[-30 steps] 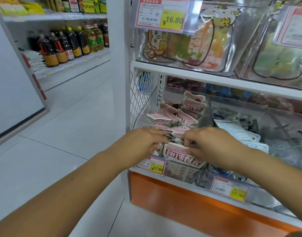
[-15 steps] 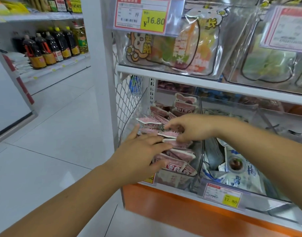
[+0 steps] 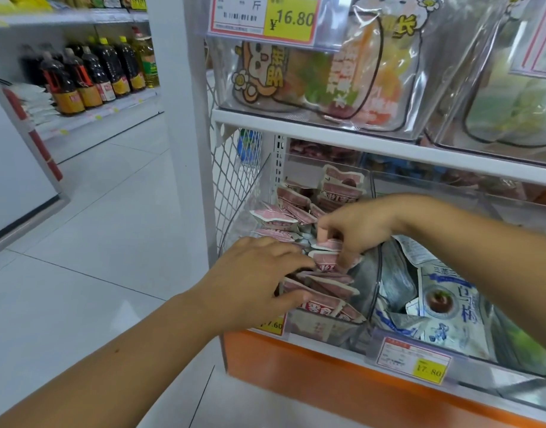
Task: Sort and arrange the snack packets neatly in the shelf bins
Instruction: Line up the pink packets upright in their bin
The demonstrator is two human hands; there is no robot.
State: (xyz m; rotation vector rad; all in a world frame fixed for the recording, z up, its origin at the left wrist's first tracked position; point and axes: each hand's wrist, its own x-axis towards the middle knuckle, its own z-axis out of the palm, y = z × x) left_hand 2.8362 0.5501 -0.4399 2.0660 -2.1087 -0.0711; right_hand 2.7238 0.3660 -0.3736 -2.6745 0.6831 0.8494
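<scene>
Several small pink-and-white snack packets [image 3: 322, 288] fill a clear shelf bin [image 3: 370, 291] at the left end of the lower shelf. My left hand [image 3: 256, 279] lies spread over the front packets, fingers pressing on them. My right hand [image 3: 355, 230] reaches in from the right and pinches one pink packet [image 3: 327, 246] near the middle of the pile. More pink packets [image 3: 341, 188] stand at the back of the bin. The neighbouring bin on the right holds blue-and-white packets [image 3: 444, 307].
An upper shelf [image 3: 327, 135] carries clear bins of colourful sweets [image 3: 327, 78] with a 16.80 price tag [image 3: 265, 17]. A white post and wire mesh panel [image 3: 234, 180] bound the bin on the left. Bottles [image 3: 89, 75] line a far shelf across the tiled aisle.
My right hand moved from the front of the bin back into the pile and took a pink packet. My left hand spread over the front packets. The view shifted left and closer.
</scene>
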